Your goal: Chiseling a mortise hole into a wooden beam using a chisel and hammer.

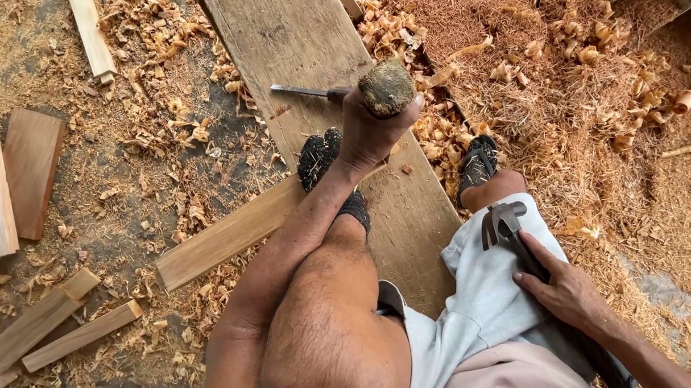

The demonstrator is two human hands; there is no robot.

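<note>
Left hand: your left hand (368,128) is wrapped around the worn, rounded wooden handle (386,87) of a chisel, whose metal blade (304,92) points left across the plank.
Right hand: your right hand (561,285) rests on your right thigh, fingers closed around the handle of a claw hammer (503,221), its head lying on your pale shorts (485,291).
Chisel position: the blade lies low over the long grey plank (297,39), near its middle; whether the tip bites the wood cannot be told.
Feet: your left foot in a black sandal (325,165) stands on the plank just beside the chisel hand; the other sandal (477,165) sits off the plank's right edge in shavings.
Floor: curled wood shavings (577,44) and sawdust cover the ground, with short offcuts (6,183) well apart to the left.
Risk, slip: the blade could likely skid sideways if it is struck at this shallow angle (the handle end looks mushroomed and uneven).
Risk, foot: toes sit close to the tool, so a glancing blow could send the edge toward them.
Risk, footing: loose shavings under the right foot could let you shift and pull the plank off line.
</note>
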